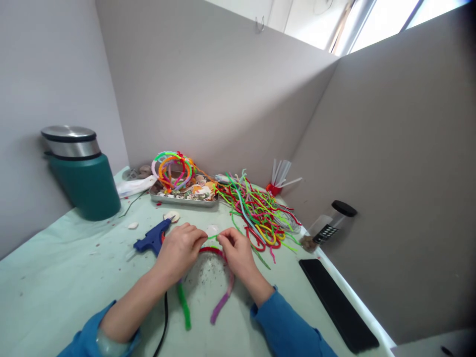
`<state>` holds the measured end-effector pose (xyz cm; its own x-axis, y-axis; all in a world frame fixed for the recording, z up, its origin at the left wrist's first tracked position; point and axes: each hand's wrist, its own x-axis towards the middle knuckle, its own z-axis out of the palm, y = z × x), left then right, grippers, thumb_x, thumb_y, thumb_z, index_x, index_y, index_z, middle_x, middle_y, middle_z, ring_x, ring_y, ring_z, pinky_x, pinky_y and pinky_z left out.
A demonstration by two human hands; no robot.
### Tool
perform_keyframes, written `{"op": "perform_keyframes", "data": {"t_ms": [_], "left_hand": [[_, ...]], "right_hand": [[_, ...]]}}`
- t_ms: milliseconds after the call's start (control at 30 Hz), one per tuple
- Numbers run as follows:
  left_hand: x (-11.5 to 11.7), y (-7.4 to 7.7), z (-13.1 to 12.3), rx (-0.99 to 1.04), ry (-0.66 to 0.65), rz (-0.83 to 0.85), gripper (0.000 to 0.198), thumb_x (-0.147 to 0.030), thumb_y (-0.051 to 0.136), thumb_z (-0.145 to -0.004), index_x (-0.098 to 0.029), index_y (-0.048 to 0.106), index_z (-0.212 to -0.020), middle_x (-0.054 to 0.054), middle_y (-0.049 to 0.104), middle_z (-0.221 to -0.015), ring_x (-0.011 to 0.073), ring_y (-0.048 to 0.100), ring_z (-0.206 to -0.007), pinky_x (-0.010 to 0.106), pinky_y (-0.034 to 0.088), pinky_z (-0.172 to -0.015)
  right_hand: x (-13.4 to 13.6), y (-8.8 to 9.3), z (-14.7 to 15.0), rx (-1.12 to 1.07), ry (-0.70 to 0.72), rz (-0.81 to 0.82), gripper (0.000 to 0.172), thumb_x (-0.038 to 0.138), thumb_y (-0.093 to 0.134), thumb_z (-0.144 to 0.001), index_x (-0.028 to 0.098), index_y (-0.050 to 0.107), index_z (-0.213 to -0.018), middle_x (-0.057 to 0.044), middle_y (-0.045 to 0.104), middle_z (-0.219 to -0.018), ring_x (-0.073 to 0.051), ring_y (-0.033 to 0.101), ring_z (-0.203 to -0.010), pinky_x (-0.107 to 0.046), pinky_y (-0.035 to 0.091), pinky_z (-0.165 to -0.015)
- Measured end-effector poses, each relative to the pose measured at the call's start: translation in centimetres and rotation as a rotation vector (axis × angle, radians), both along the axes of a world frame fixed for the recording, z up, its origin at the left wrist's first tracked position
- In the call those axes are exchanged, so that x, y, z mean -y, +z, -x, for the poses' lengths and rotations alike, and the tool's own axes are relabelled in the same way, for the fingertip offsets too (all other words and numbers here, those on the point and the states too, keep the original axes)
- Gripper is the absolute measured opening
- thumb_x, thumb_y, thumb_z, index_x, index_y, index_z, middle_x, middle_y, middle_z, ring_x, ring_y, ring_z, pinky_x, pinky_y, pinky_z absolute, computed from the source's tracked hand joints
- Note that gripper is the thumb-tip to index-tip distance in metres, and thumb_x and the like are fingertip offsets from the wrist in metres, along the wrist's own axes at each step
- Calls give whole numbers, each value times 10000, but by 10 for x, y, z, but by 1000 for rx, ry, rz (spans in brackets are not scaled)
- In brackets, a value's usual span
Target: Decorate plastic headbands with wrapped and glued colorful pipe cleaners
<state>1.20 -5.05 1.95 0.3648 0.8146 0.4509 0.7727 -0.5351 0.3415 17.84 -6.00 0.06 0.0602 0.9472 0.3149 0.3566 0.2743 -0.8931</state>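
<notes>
My left hand (pixel 181 248) pinches one end of a short bright green pipe cleaner (pixel 212 237), and my right hand (pixel 238 254) pinches the other end. Just below it lies a curved headband (pixel 220 309) covered in fuzzy coloured pipe cleaner. Its top is red, one leg is green, the other pink and purple; my wrists and fingers hide parts of it. I cannot tell whether the green piece touches the band. Left of my left hand lies a blue glue gun (pixel 151 239), its black cord running toward me. Behind my fingertips sits a small clear piece (pixel 212 229).
At the back, a metal tray (pixel 182 201) holds shells and finished fuzzy hoops (pixel 174 171). Loose pipe cleaners (pixel 260 208) pile to its right, near glue sticks (pixel 281 172). A green flask (pixel 84 183) stands left; a clear jar (pixel 330 225) and black strip (pixel 338 305) are right.
</notes>
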Motion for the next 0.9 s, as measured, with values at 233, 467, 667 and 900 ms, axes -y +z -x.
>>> {"op": "perform_keyframes", "data": {"t_ms": [233,467,667,900], "left_hand": [[8,-1,-19,375,-38,508,200,-277,486,-775,-179,659,-750,8,691,-722,158,600,-674,233,410,-607],[6,6,-16,452,-23,519,240,-339,499,-771,-186,675,-828,-4,704,-784,163,616,-737,220,414,-652],[6,7,-12,317,25,388,246,-329,471,-809,-214,687,-787,-12,700,-753,153,609,-717,224,393,-648],[4,0,-6,59,4,156,227,-247,468,-832,-195,688,-810,47,687,-775,181,589,-770,268,394,-699]], "right_hand": [[2,-3,12,-498,63,181,167,328,567,-753,170,544,-707,78,438,-465,-81,372,-429,-202,294,-437],[3,-2,15,-446,35,151,171,325,596,-746,161,573,-702,78,437,-463,-73,370,-422,-198,299,-431],[2,1,11,-322,103,165,181,326,555,-786,160,598,-727,58,484,-500,-83,401,-426,-205,319,-434],[4,4,0,151,92,-167,110,191,552,-801,191,652,-846,-28,621,-829,-142,560,-742,-238,410,-658]]}}
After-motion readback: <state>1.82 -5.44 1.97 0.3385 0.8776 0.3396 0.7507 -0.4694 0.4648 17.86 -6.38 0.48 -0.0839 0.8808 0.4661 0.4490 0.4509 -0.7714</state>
